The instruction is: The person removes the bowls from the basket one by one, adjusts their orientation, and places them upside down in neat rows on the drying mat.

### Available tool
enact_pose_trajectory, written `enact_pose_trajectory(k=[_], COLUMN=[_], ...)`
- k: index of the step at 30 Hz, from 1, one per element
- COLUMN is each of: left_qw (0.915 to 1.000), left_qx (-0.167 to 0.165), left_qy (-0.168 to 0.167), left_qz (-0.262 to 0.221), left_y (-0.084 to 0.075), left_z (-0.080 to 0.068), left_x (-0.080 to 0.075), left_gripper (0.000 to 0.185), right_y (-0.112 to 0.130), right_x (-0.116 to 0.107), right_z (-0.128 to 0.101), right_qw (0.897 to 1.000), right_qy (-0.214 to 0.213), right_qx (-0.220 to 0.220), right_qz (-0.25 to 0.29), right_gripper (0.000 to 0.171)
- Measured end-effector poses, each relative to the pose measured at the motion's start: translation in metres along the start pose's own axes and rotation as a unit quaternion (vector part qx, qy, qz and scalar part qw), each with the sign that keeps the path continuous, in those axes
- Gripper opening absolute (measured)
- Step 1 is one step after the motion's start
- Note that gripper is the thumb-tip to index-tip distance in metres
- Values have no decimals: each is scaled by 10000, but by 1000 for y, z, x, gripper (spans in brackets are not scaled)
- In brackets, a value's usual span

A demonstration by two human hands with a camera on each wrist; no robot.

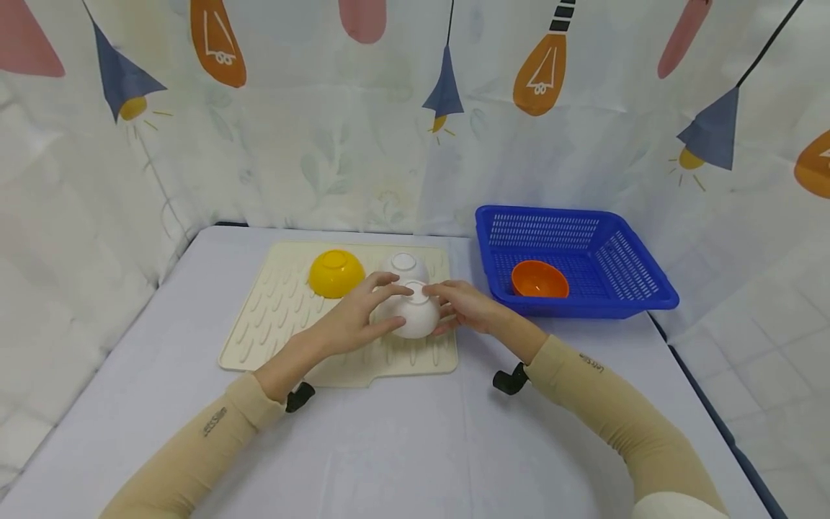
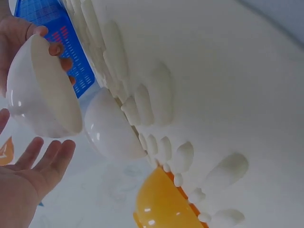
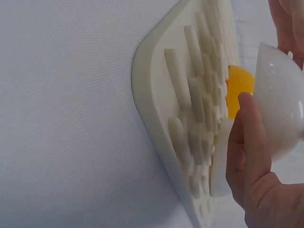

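Observation:
A white bowl (image 1: 418, 317) is held upside down, a little above the ribbed cream drying mat (image 1: 259, 324). My right hand (image 1: 471, 306) grips it by the rim, with fingertips curled over the edge in the left wrist view. On the bowl's other side, my left hand (image 1: 357, 317) has its fingers spread; in the left wrist view its fingers (image 2: 52, 161) lie close to the bowl without closing round it. Behind it, a second white bowl (image 1: 405, 265) sits upside down on the mat. To its left, a yellow bowl (image 1: 336, 274) is also inverted there.
At the right back of the table stands a blue slotted basket (image 1: 638, 292), with an orange bowl (image 1: 540, 280) inside, next to the mat. A white cloth (image 1: 402, 447) covers the table. Patterned curtains (image 1: 389, 158) hang behind it and at the sides.

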State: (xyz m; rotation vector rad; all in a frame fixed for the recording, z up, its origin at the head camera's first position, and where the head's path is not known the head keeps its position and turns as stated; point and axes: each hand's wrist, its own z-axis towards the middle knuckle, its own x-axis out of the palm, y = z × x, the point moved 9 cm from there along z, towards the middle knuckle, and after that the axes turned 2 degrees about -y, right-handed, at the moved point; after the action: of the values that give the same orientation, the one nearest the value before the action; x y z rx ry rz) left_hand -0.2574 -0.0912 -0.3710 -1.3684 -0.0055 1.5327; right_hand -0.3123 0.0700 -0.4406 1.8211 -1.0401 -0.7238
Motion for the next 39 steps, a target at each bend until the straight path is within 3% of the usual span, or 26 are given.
enact_pose_trajectory(k=[5,12,27,39], left_qw=[9992,9986,9993,9986], left_qx=[-301,-463,-366,-477], left_qy=[229,189,41,-206], left_qz=[85,176,-17,-138], left_y=[8,12,14,19], left_z=[3,6,7,8], left_x=[7,7,7,4], left_gripper=[42,46,54,59], right_y=[1,3,4,13], right_x=[-1,-2,4,2], right_z=[0,-2,-6,-13], right_qw=[10000,10000,9996,9958], right_qy=[-21,-60,-32,77], right_qx=[-11,-6,-276,-766], right_qz=[-10,-72,25,-485], right_gripper=[57,55,51,56])
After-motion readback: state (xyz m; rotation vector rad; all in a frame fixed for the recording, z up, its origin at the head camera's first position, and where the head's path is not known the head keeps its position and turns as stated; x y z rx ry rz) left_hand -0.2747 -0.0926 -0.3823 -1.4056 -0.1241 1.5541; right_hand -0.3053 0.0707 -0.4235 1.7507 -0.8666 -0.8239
